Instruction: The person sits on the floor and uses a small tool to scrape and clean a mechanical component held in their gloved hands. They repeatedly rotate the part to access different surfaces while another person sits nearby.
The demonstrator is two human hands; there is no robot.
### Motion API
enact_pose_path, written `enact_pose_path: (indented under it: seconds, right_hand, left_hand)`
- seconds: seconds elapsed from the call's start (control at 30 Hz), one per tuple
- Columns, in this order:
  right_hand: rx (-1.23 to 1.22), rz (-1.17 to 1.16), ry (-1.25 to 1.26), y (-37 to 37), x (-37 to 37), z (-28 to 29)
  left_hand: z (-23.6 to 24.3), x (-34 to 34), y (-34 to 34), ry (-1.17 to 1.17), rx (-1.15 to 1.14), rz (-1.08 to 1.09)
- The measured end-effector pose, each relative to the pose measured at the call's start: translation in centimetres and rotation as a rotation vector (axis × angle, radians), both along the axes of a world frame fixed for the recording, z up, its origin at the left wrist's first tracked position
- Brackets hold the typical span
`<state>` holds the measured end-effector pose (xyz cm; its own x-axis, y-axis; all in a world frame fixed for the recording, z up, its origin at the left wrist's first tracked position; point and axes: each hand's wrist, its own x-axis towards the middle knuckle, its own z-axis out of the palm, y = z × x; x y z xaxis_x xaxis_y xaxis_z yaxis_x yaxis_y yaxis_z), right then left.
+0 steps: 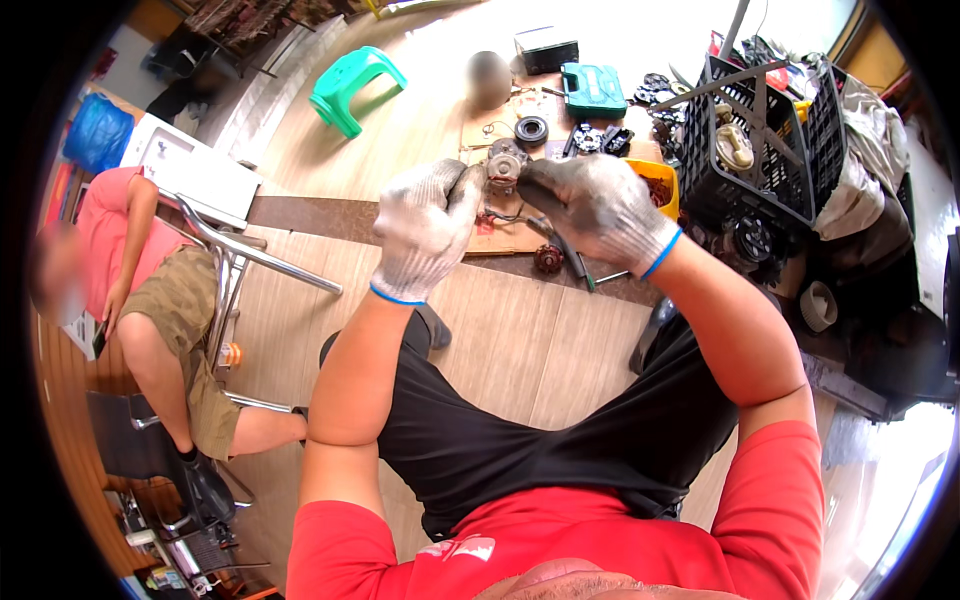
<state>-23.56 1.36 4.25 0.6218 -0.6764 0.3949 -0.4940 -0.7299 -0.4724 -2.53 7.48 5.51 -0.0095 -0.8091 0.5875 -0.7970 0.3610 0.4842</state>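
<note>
Both my hands wear whitish knit work gloves, dirty at the fingers, with blue cuffs. Between them, held up over the floor, is a round grey metal motor part [506, 167]. My left hand [425, 225] grips its left side with closed fingers, thumb pointing up along it. My right hand [605, 205] closes on its right side, the blackened fingertips curled against the metal. Some fingertips are hidden behind the part. Below it, a piece of cardboard [490, 238] carries dark wires, a reddish copper-wound rotor [548, 259] and a hammer-like tool [573, 250].
Beyond my hands lie a black ring-shaped part [531, 130], a teal tool case [594, 92] and a black box [546, 50]. A yellow bin [655, 182] and black crates [745, 150] stand right. A green stool [355, 85] is far left; a seated person [165, 290] is at left.
</note>
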Motion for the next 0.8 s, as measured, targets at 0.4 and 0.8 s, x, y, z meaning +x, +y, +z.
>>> enact_pose_path:
  seconds: [0.4,0.8]
  right_hand:
    - [0.407,0.042,-0.495,1.4,3.3,-4.2]
    - [0.008,0.152,-0.044,-2.9,-0.1,-1.1]
  left_hand:
    - [-1.8,-0.7,-0.9,1.354,0.386,-0.05]
    - [1.5,1.7,0.0,0.669,0.623,-0.093]
